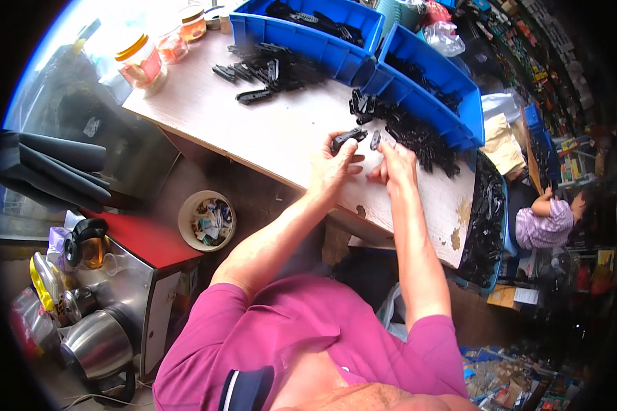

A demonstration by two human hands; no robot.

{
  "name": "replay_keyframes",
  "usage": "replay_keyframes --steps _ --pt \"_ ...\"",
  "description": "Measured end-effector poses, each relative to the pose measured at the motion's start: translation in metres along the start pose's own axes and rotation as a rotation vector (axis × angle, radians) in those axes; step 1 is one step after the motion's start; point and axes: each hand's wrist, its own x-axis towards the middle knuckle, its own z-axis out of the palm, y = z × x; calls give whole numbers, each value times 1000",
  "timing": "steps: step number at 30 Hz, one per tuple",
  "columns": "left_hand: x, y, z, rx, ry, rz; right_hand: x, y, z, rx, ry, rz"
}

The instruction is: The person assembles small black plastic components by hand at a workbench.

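White-topped worktable [209, 103], surface chipped near right corner. Red-topped cabinet [147, 236] at left. Bright white glare [116, 20] upper left; right side dimmer, cluttered.

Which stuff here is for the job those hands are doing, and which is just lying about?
For the job, it seems:
black part in the left hand
small black piece in the right hand
black heaps on the table
blue bins

Just lying about, probably:
lidded jar
glass jug
steel kettle
bucket of scraps
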Motion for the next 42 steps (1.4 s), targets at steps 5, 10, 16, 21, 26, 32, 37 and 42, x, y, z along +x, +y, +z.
replay_keyframes --steps 5,10,16,21,26,32,37,42 --pt "8 2 10 -70 -106 -129 -29 21 16 132 -58 -135" --pt "14 1 4 -35 -146 -165 -21 35 12 158 -115 -182" --pt "15 -5 4 23 -115 -91 -33 30 7 146 -167 -200" --pt "18 -6 -3 186 -8 55 -38 24 7 143 -123 -100" --pt "23 8 -22 296 -7 293 -32 22 -9 277 -8 -31" --pt "14 -5 -24 415 -38 350 -24 11 -21 145 158 71" --pt "13 -11 -29 611 -33 497 -12 -4 -5 40 193 50" --pt "11 -11 -25 609 -15 476 6 -8 4 -243 116 29"
